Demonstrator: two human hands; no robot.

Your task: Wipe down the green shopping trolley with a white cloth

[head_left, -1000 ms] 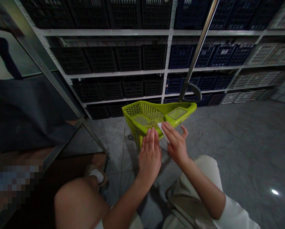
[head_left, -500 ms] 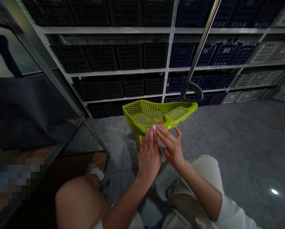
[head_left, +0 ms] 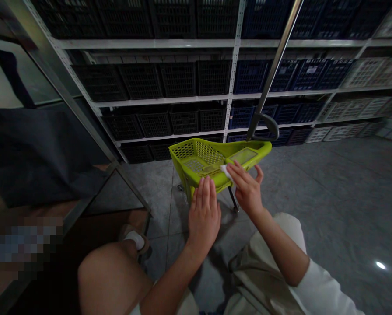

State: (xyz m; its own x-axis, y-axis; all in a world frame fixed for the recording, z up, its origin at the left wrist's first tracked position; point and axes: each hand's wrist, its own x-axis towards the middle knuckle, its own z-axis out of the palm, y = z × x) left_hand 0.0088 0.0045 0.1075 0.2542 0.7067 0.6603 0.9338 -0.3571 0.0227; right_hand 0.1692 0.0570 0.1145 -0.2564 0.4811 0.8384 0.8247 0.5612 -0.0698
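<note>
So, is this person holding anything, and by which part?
The right hand pins a small white cloth under its fingertips, one end sticking out, against a green cart basket. The left hand visibly holds nothing.

No legible text anywhere. Small white rectangular label (head_left: 311, 69) on a navy-blue plastic lattice crate (head_left: 309, 75), upper shelf: too small to read. Pale rectangular panel (head_left: 243, 155) on the lime-green plastic basket cart (head_left: 196, 159): no readable marking. Pixelated patch (head_left: 22, 243), lower left: obscured.
</note>
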